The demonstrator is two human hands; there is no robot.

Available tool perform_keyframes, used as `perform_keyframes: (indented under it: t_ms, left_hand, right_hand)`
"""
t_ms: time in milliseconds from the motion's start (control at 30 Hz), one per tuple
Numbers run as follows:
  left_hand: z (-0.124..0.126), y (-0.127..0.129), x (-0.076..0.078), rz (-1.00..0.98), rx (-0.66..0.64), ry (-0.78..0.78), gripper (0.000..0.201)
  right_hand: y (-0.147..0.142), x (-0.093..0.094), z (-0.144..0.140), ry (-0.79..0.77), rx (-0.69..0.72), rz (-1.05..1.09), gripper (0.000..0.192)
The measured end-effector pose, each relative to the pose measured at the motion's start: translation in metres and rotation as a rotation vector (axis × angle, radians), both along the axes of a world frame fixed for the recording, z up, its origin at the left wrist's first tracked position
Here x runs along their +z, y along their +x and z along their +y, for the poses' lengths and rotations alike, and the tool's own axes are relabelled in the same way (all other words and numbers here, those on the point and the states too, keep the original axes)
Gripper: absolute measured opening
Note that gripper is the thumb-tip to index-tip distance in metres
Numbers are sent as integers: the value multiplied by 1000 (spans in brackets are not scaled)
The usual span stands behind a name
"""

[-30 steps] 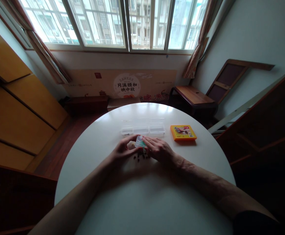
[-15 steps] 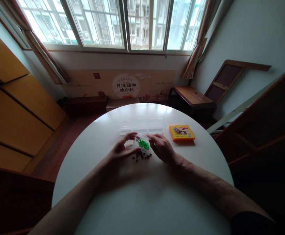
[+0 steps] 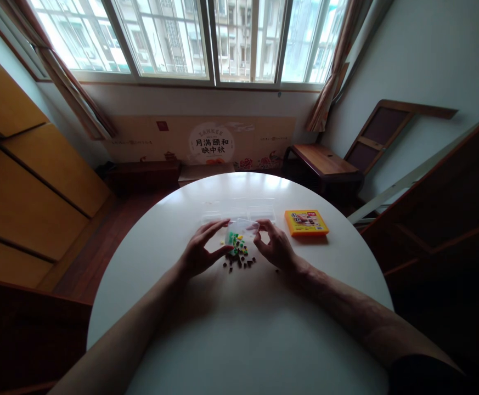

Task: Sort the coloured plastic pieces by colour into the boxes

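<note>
Left hand (image 3: 198,253): thumb and fingers clamped on small clear box (image 3: 241,227)'s near side. Box: one, tipped since half a second before; green, yellow beads (image 3: 236,241) apparently spilling beneath it. Right hand (image 3: 275,247): pinched its far side. Orange box (image 3: 307,222): one, beyond, on desk (image 3: 239,329).

Wide barred windows (image 3: 206,38) with daylight, drawn curtains (image 3: 332,66), pale walls, wooden cabinets (image 3: 25,181), perhaps a low bench (image 3: 323,162)

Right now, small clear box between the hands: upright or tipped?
Tipped. The clear box is held tilted between the left hand and right hand, with green and yellow beads at its lower edge above the dark beads.
</note>
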State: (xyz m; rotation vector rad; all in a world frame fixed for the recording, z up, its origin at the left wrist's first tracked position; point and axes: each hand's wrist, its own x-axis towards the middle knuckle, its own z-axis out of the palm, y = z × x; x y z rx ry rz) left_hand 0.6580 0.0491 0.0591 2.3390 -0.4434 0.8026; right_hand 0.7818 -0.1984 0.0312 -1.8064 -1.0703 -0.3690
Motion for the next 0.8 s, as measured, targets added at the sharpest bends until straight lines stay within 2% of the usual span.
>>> perform_keyframes:
  t_ms: [200, 433, 800]
  left_hand:
    - [-1, 1, -3, -38, 23, 146, 70]
    - [-2, 4, 0, -102, -41, 255, 74]
    - [-4, 5, 0, -47, -74, 287, 67]
  right_hand:
    - [0, -3, -1, -28, -24, 11, 28]
    - [0, -4, -1, -42, -32, 28, 29]
    - [2, -5, -1, -44, -61, 55, 23]
